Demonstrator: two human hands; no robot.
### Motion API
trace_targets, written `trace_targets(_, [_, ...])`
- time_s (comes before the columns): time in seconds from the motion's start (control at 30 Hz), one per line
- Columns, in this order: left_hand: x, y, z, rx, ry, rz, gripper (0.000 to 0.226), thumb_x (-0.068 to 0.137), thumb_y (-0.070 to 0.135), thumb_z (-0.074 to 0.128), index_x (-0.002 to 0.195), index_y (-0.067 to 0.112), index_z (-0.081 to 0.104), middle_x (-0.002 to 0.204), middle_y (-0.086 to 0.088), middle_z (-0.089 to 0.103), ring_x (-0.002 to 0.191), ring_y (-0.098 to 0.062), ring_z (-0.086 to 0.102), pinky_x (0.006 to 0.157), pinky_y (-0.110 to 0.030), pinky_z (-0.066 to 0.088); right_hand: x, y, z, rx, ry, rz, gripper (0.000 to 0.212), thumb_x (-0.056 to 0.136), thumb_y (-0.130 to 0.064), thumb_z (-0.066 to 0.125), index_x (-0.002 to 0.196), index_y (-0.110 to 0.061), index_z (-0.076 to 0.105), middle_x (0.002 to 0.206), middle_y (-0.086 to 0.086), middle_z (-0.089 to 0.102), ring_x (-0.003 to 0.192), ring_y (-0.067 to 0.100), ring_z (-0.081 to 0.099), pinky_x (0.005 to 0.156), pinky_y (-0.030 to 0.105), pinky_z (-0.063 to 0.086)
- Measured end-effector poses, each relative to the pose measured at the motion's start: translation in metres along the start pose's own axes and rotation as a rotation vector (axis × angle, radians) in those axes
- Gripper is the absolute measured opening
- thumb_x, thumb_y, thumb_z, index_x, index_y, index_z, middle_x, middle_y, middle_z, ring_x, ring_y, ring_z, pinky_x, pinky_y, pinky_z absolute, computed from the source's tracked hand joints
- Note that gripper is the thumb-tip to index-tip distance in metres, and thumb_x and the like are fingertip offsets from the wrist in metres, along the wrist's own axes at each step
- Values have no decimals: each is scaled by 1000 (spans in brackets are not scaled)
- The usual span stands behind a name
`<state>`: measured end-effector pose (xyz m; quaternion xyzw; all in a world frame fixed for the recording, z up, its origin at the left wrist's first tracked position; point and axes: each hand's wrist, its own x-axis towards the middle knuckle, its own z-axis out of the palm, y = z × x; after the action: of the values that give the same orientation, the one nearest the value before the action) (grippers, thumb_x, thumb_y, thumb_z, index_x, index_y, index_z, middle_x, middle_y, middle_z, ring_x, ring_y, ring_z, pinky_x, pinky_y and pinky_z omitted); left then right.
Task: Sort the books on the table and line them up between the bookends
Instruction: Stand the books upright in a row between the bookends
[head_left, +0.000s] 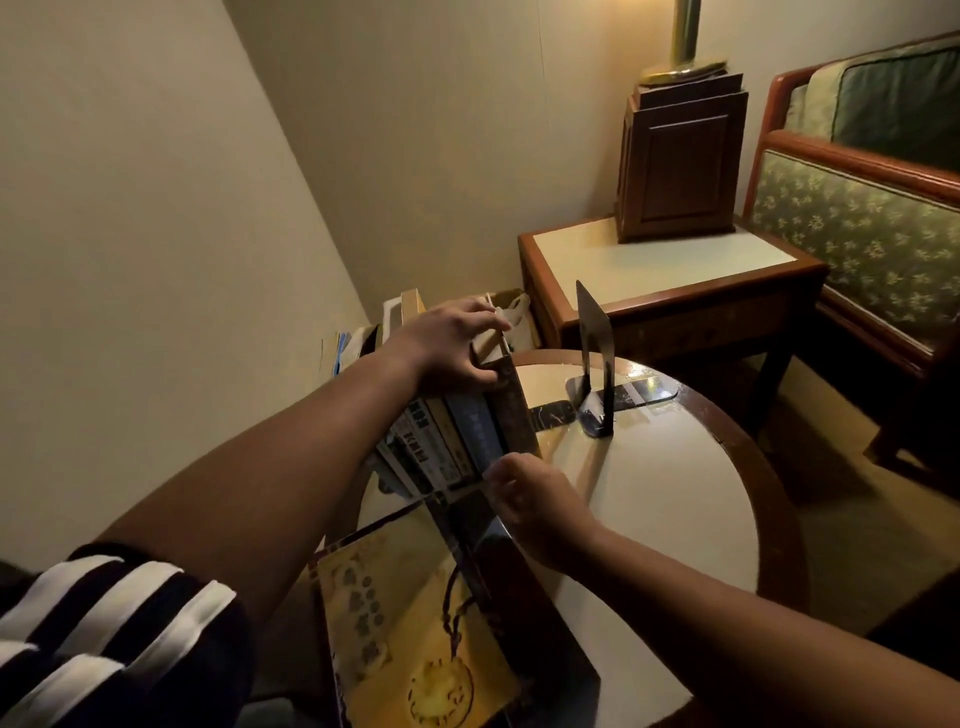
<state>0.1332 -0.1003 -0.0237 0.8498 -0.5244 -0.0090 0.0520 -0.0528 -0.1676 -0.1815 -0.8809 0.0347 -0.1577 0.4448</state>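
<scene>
Dim, warm yellow light falls from the lamp. Below the lamp, glare shines on the bench rim, and the bookend throws a shadow away from it. Far from the lamp, corners darken and straight lines bend.

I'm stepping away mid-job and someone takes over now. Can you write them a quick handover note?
Left hand grips the top of the brown book at the row's right end.
Right hand is at the row's near lower edge; its grip is unclear.
Done: several books stand together on the round table.
Left: the black bookend stands apart to the right, and a large yellow-covered book sits outside the row.
</scene>
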Motion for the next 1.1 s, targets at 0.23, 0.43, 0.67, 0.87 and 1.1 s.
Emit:
trace_targets(0.23, [-6, 3, 0, 24, -4, -42, 74, 72, 58, 69, 140, 35, 49, 151, 1, 40, 136, -24, 40, 102, -48, 47, 20, -54, 23, -149, -336, -93, 65, 88, -46, 71, 142, -18, 49, 144, 5, 53, 128, 22, 51, 98, 29, 45])
trace_targets(0.43, [-7, 4, -1, 53, 6, -42, 69, 79, 51, 71, 141, 34, 48, 152, 1, 39, 137, -22, 39, 101, -45, 46, 24, -44, 33, -209, -504, 28, 76, 79, -47, 78, 144, -25, 45, 139, 0, 52, 124, 20, 51, 100, 33, 46])
trace_targets(0.67, [-8, 5, 1, 49, 37, -38, 68, 78, 52, 71, 140, 36, 48, 151, 4, 41, 136, -21, 40, 100, -43, 47, 18, -19, -3, -153, -369, 184, 76, 72, -41, 86, 139, -25, 53, 129, -4, 48, 113, 17, 52, 89, 26, 48])
trace_targets(0.87, [-3, 2, 1, 40, 13, -36, 70, 77, 50, 74, 140, 37, 48, 151, 3, 41, 135, -22, 41, 99, -47, 47, 9, 10, -62, 318, -439, 467, 58, 77, -11, 83, 126, -30, 60, 126, 0, 52, 108, 27, 61, 80, 35, 60])
trace_targets(1.1, [-1, 0, 2, 31, 7, -35, 71, 76, 50, 75, 141, 36, 48, 151, 3, 40, 135, -23, 41, 98, -46, 48, 0, 11, -122, 382, -443, 485, 36, 89, -5, 70, 120, -22, 67, 123, 8, 52, 105, 32, 62, 73, 41, 62])
